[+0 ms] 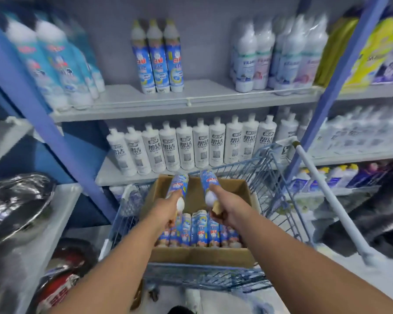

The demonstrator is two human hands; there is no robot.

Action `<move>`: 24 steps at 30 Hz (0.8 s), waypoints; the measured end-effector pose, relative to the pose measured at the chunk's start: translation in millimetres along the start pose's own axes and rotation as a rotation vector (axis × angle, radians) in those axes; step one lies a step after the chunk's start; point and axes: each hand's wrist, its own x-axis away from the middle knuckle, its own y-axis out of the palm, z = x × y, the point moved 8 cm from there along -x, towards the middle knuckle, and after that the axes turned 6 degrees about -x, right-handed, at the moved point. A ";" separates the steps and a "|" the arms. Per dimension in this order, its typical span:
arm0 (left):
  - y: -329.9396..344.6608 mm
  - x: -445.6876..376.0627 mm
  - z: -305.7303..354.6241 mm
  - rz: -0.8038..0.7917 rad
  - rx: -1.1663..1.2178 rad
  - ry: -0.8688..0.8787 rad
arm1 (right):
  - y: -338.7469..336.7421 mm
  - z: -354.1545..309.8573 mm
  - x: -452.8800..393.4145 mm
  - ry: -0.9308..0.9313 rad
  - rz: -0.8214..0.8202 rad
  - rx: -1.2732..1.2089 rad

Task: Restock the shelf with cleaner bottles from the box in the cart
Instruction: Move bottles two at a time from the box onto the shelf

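Note:
My left hand (167, 210) grips a blue-and-white cleaner bottle (178, 184) near its white neck, held over the cardboard box (200, 254). My right hand (226, 208) grips a second, matching bottle (208, 181) the same way, its base pointing toward the shelves. Several more of these bottles (200, 230) lie in a row inside the box, which sits in the blue wire cart (266, 168). Three matching bottles (158, 57) stand upright on the upper shelf (191, 103), with bare shelf on either side of them.
Tall blue bottles (55, 62) stand at the upper shelf's left, pale wrapped bottles (279, 55) at its right. The lower shelf holds a row of white bottles (191, 146). A blue upright (45, 123) is left of the cart, a white pole (327, 200) to its right, metal pots (18, 207) at far left.

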 end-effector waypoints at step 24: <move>-156.1 32.4 214.5 0.189 0.180 0.361 | 144.8 -223.1 56.0 -0.385 -0.136 -0.046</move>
